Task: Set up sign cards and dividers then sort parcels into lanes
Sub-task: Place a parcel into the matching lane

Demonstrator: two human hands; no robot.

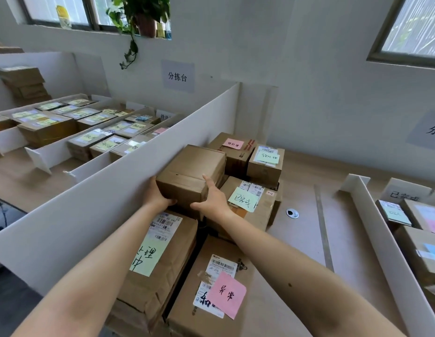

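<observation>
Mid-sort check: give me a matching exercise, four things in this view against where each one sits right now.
Things:
1. unlabelled box
2. box with the big pink note
3. potted plant
4. metal grommet

Places:
A. on the windowsill
B. set in the bare tabletop, right of the boxes
C. gripped between the left hand and right hand
D. nearest the camera, bottom of view

Pairs: 1-C, 2-D, 3-A, 4-B

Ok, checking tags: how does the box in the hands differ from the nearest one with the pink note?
The held box shows a bare top; the near box carries shipping labels and a pink note. The held box is gripped by the left hand and right hand; the near box lies flat. Both are brown cardboard.
</observation>
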